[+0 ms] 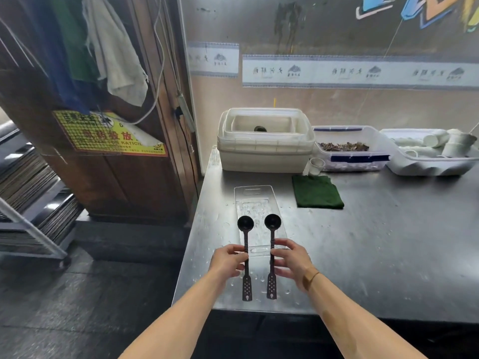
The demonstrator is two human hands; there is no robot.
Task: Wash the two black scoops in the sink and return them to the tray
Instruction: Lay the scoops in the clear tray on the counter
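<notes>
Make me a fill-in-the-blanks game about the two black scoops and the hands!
1. Each hand holds one black ____.
2. The left hand and right hand pinch the left scoop and right scoop by their ____.
3. The scoop bowls are over the clear ____.
4. The folded cloth is ____.

Missing words: scoop; handles; tray; green

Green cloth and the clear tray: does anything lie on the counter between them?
No. In the head view the steel counter between the green cloth and the clear tray holds only scattered water droplets.

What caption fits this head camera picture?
Left hand and right hand each pinch a black scoop over the clear tray.
</notes>
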